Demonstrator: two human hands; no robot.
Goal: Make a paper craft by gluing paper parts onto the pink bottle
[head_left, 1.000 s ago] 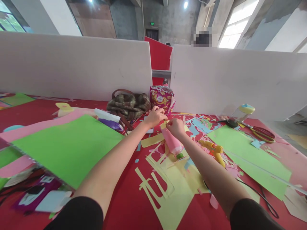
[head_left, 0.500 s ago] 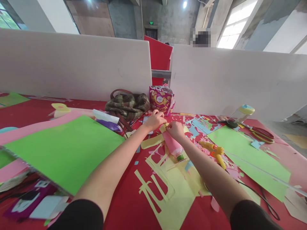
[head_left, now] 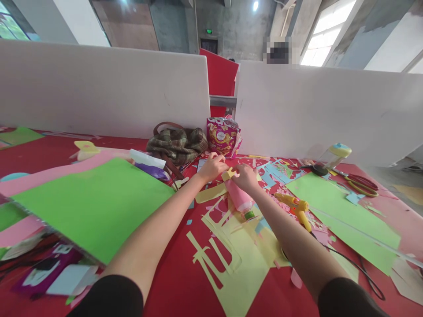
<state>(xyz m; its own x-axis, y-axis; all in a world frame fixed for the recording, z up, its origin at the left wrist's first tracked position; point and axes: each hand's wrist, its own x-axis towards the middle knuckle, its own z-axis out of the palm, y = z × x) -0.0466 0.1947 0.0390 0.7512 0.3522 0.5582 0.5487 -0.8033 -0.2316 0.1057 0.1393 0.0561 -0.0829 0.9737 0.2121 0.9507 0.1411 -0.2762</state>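
A bottle wrapped in pink paper (head_left: 237, 196), its green cap toward me, lies on the red table. Around its far end sits a yellow paper strip (head_left: 227, 175). My left hand (head_left: 212, 167) is closed, its fingertips pinching at the left side of that strip. On the other side, my right hand (head_left: 246, 178) has bent fingers closed on the strip beside the bottle; its fingertips are partly hidden. A longer yellow paper piece (head_left: 211, 193) lies left of the bottle. Nearer to me are cut-out yellow paper strokes (head_left: 211, 259) on a yellow sheet (head_left: 249, 275).
Green boards lie left (head_left: 95, 198) and right (head_left: 343, 215). A yellow glue gun (head_left: 294, 204) with its cord, scissors (head_left: 360, 182) and a clear cup (head_left: 330, 158) are on the right. A plaid bag (head_left: 176, 143) and a snack bag (head_left: 224, 136) stand against white panels (head_left: 132, 88).
My right hand has shifted slightly and its fingers have moved a little away from the left fingertips at the yellow strip. The left hand stays nearly in place.
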